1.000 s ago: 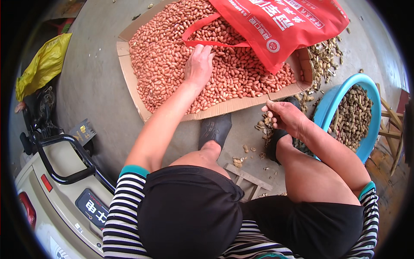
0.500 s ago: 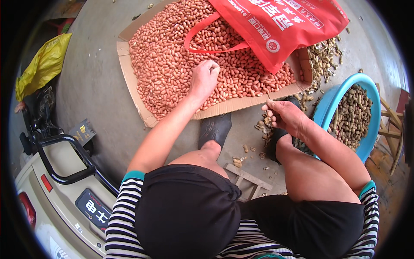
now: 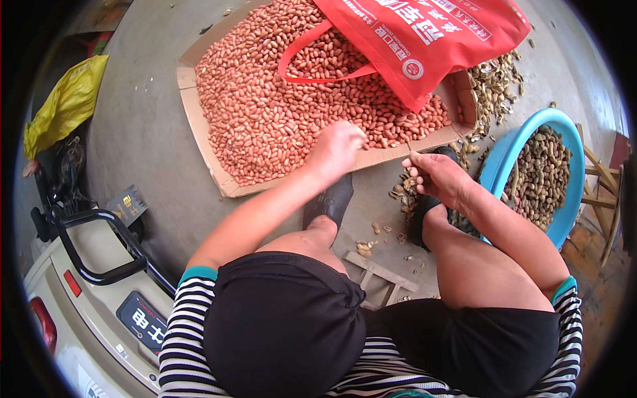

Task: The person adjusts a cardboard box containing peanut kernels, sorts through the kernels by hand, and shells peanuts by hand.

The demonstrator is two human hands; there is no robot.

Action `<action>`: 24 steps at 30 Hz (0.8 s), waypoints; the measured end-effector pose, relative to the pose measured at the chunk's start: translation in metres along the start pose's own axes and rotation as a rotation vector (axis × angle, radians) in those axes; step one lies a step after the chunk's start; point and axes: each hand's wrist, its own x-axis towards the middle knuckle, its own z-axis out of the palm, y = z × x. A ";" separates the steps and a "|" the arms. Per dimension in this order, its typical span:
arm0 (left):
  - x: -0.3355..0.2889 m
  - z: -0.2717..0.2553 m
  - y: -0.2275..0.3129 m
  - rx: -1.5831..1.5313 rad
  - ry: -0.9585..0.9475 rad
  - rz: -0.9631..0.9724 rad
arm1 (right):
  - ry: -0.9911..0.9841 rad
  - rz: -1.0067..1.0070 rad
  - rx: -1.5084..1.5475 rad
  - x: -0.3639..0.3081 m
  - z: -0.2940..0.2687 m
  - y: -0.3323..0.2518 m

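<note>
My left hand, a little smeared by motion, is over the front edge of a cardboard tray heaped with reddish shelled peanuts. Its fingers are curled together; whatever they may hold is hidden. To the right, beside the tray's front edge, my right hand is closed around several pale peanuts in the shell, thumb and forefinger pinched. A red shopping bag lies over the back right of the heap, its strap looping onto the kernels.
A light blue basin of unshelled peanuts stands at my right, with wooden slats beyond it. Empty shells litter the floor right of the tray. A parked scooter is at left, below a yellow bag.
My left hand has moved from above the kernels to the right and nearer me, toward my right hand. The right hand stays in place with its peanuts.
</note>
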 end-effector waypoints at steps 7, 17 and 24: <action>0.052 -0.021 -0.047 0.235 0.258 0.088 | 0.007 0.016 -0.019 0.000 0.001 0.000; 0.019 -0.011 -0.032 0.315 -0.118 0.350 | 0.006 0.014 -0.032 0.004 -0.001 0.001; -0.004 -0.058 -0.044 0.500 0.084 0.237 | -0.006 0.004 -0.018 0.006 -0.004 0.002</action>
